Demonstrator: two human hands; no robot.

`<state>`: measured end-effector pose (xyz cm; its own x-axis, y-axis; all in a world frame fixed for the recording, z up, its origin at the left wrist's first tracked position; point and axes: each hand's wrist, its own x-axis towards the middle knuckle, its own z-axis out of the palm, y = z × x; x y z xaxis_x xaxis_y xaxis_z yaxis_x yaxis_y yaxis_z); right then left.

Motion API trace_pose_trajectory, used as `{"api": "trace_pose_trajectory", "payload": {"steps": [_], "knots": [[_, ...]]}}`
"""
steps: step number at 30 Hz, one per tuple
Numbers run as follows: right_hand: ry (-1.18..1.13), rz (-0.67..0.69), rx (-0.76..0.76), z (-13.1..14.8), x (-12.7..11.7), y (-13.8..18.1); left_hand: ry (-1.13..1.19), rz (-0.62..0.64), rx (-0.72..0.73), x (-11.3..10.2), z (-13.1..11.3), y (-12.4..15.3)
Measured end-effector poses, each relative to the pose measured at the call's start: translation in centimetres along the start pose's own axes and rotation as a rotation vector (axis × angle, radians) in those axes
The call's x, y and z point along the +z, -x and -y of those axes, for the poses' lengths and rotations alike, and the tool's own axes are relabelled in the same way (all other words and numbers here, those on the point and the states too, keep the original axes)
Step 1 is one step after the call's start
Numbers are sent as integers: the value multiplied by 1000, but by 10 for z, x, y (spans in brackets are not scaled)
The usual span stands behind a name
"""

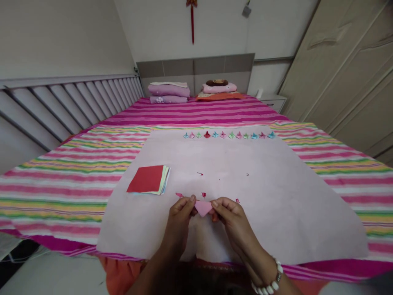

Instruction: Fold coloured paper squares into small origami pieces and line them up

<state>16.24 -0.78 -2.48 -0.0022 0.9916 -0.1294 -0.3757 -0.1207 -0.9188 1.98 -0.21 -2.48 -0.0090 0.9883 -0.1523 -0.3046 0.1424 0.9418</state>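
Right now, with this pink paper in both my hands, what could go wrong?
The left hand and right hand pinch opposite ends of the pink folded paper, so uneven pulling might crease or tear it. Small reddish pieces lie beyond the hands and could get scattered. The fanned paper stack might slide if bumped.

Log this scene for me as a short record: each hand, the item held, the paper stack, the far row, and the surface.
Left hand: pinching one corner of the pink paper
Right hand: pinching the opposite corner; white beaded bracelet on wrist
Item held: pink paper, triangular, point toward the person
Paper stack: left of the hands, red on top
Far row: small folded pieces, several colours
Surface: pale sheet over striped bedding
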Motion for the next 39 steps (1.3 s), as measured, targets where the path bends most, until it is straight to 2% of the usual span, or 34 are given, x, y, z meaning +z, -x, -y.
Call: {"api": "trace_pose_trajectory", "payload": {"steps": [5,12,17,22,26,33,39], "knots": [[-93,-55,34,-1,-2,2,59,100,-44,-2,-2,3],[-259,-114,111,-3,-1,8,-47,109,-6,-5,-8,12],[-155,-94,6,-5,2,17,-89,171,-10,-2,-8,20],[29,-93,-154,-7,2,29,-61,142,-14,-5,1,23],[90,-49,-187,-1,3,38,-95,132,46,-12,1,28],[-50,117,-23,12,4,42,-195,248,80,-13,-12,35],[-200,208,92,14,-4,34,-16,266,70,-5,-6,28]]}}
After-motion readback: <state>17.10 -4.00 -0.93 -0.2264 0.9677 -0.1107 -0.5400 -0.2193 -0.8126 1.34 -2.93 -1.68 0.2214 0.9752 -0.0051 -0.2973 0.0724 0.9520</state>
